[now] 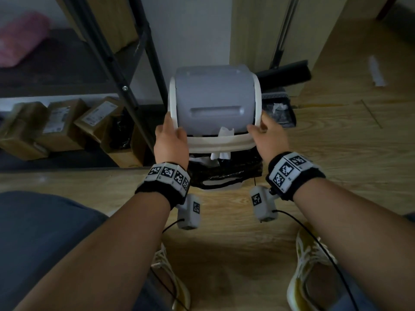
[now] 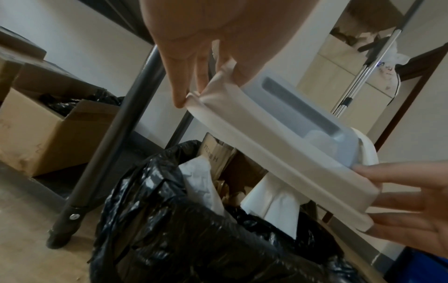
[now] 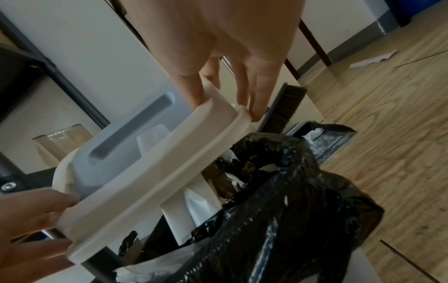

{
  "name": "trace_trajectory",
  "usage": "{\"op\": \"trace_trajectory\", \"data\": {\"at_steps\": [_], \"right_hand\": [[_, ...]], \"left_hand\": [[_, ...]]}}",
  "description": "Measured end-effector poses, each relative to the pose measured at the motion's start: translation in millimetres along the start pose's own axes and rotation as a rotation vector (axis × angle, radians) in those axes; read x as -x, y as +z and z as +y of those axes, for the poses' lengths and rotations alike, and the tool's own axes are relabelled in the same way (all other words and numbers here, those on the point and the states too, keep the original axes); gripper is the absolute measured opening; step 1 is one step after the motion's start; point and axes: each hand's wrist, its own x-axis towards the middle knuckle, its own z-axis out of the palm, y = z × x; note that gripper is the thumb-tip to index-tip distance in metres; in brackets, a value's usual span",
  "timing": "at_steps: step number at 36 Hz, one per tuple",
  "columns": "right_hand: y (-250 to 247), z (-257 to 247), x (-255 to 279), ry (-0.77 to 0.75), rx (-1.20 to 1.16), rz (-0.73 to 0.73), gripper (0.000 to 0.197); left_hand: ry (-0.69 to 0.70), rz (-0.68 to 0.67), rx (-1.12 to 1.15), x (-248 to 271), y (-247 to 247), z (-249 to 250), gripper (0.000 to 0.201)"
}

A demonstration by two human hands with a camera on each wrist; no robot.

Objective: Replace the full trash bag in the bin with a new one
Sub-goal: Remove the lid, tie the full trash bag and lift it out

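Both arms reach forward. Left hand (image 1: 171,140) and right hand (image 1: 268,136) grip opposite corners of lid (image 1: 214,102), fingers (image 2: 180,84) curled over white rim. Lid held tilted, clear above bin's black bag (image 1: 224,170) stuffed with paper.

Lid (image 1: 214,102) above bag (image 1: 226,170)
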Motion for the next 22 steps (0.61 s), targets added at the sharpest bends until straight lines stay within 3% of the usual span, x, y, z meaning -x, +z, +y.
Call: {"op": "trace_trajectory", "data": {"at_steps": [7, 13, 17, 22], "right_hand": [[2.4, -4.1, -1.5, -0.032, -0.03, 0.038, 0.035], [-3.0, -2.5, -7.0, 0.063, -0.133, 0.064, 0.046], [-2.1, -0.3, -7.0, 0.109, -0.194, 0.1, 0.037], [-3.5, 1.2, -10.9, 0.206, -0.28, 0.145, 0.043]], "left_hand": [[0.017, 0.043, 0.03, -1.2, -1.1, 1.6, 0.053], [0.047, -0.006, 0.033, 2.2, 2.1, 4.9, 0.057], [0.058, -0.054, 0.047, -1.2, 4.9, 7.7, 0.06], [0.044, -0.077, 0.128, -5.7, 8.6, 7.5, 0.049]]}}
